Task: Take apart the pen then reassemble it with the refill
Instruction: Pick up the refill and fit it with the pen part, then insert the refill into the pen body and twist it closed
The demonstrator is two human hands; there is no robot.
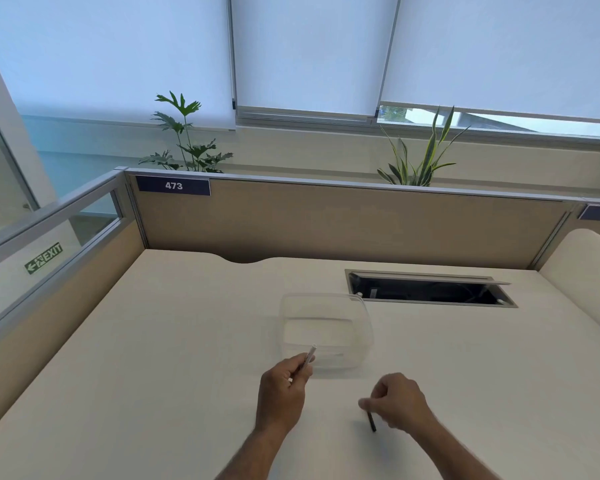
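Note:
My left hand point(283, 389) is closed around a thin pale pen part point(310, 354), whose light tip pokes up past my fingers toward the clear box. My right hand point(400, 401) pinches a slim black pen part point(371, 422) that slants down to the desk just below my fingers. The two hands are apart, left ahead of right. A clear plastic container point(326, 330) stands on the cream desk point(174, 358) just beyond my left hand; I cannot make out anything inside it.
An open cable hatch point(430, 291) is cut into the desk at the back right. Beige partition walls point(326, 220) close the desk at the back and left. Two potted plants rise behind the partition.

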